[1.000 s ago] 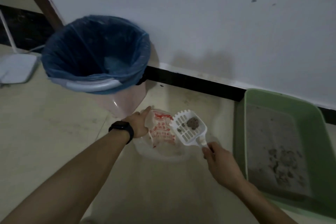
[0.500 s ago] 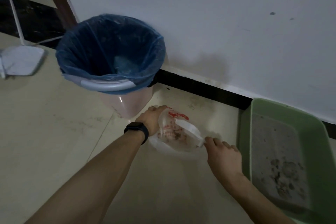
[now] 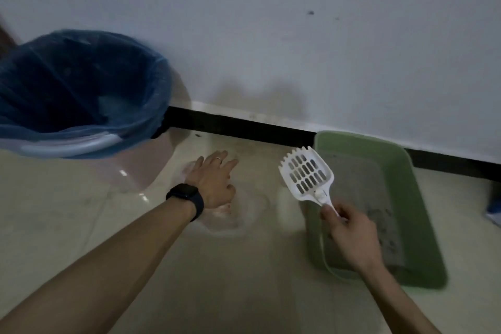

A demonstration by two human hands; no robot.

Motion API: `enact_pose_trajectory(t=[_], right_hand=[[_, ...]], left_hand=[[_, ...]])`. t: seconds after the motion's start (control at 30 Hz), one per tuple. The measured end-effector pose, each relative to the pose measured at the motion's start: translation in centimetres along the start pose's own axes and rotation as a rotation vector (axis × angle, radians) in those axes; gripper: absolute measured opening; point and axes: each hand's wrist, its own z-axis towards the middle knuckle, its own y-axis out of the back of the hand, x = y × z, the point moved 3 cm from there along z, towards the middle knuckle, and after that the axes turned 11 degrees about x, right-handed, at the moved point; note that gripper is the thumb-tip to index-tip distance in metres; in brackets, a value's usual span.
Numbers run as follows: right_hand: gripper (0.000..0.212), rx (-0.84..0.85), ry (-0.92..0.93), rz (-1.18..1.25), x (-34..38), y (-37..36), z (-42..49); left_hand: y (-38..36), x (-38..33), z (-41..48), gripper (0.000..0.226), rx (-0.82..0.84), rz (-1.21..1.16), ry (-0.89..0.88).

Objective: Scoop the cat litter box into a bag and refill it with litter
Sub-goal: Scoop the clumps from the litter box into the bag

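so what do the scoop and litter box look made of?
Scoop: probably rigid white moulded plastic, smooth; clean slots and comb teeth. Litter box: probably green moulded plastic, matte-looking; one-piece walls, rounded corners. Dim, blurred frame, so finish is uncertain.

white plastic scoop (image 3: 307, 174), glossy tile floor (image 3: 67, 206) (grey litter (image 3: 360, 187) gritty)

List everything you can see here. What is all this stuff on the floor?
bin: one, pinkish with blue liner, floor at left by the wall
bag: one, clear, flat on floor under left hand
scoop: one, white, slotted, empty, held beside litter box
litter box: one, green, floor at right by the wall
litter: grey with darker clumps, inside litter box
watch: one, black, left wrist
left hand: fingers spread, rests on bag
right hand: holds scoop's handle
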Motion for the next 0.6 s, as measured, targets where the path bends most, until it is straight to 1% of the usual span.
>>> enact_pose_trajectory(t=[0.07, 0.13, 0.17, 0.23, 0.3, 0.4, 0.6], right_hand=[[0.022, -0.067, -0.098, -0.022, -3.5, 3.0, -0.9], [0.020, -0.114, -0.202, -0.098, -7.3, 6.1, -1.9], [0.022, -0.121, -0.254, -0.154, -9.0, 7.7, -2.5], [0.030, -0.088, -0.356, -0.279, -12.1, 10.6, -3.6], [0.035, -0.007, -0.475, -0.396, -14.8, 12.8, -4.3], [0.038, 0.137, -0.606, -0.492, -17.6, 14.4, -4.5], [0.023, 0.255, -0.642, -0.422, -18.3, 14.2, -2.4]], left_hand=[[-0.4, -4.0, 1.2, 0.070, -0.024, 0.043, -0.099], [-1.2, -8.2, 2.1, 0.069, -0.029, 0.094, -0.194], [-1.7, -10.2, 2.5, 0.068, -0.025, 0.121, -0.235], [-2.7, -13.9, 3.2, 0.067, -0.010, 0.168, -0.300], [-3.6, -16.9, 3.8, 0.067, -0.009, 0.196, -0.348], [-4.4, -20.0, 5.1, 0.068, -0.022, 0.198, -0.352], [-5.0, -21.7, 7.5, 0.071, 0.000, 0.129, -0.255]])
